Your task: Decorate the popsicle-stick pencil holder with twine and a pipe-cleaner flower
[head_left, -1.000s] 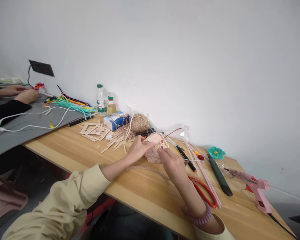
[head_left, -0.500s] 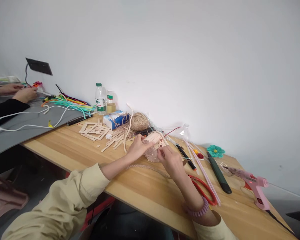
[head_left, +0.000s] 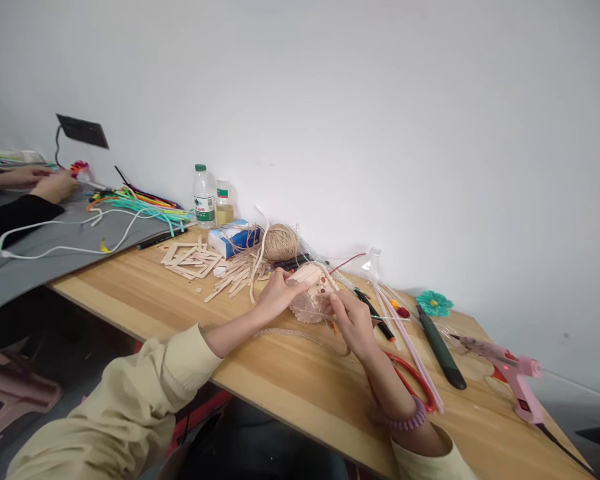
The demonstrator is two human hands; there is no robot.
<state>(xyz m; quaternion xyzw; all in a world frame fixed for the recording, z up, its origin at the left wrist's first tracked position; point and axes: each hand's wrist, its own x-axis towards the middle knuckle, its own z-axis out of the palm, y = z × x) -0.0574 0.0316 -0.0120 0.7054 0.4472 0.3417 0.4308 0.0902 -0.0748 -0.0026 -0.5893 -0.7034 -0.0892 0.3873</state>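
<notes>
At the far left, another person's hands (head_left: 40, 181) work above a grey mat (head_left: 70, 247). Wooden sticks (head_left: 235, 275) lie on the bench (head_left: 280, 360), below the twine ball (head_left: 281, 242). The left hand (head_left: 279, 293) grips the craft piece (head_left: 311, 283) just above the bench; the right hand (head_left: 353, 320) has its fingers pinched at the piece's right side, though whether they hold anything I cannot tell. Rightward lie the scissors (head_left: 420, 380), cutter (head_left: 443, 353) and glue gun (head_left: 517, 370).

My one camera sits on my head, facing forward and down over the table (head_left: 290, 363) toward the wall (head_left: 380, 133).
</notes>
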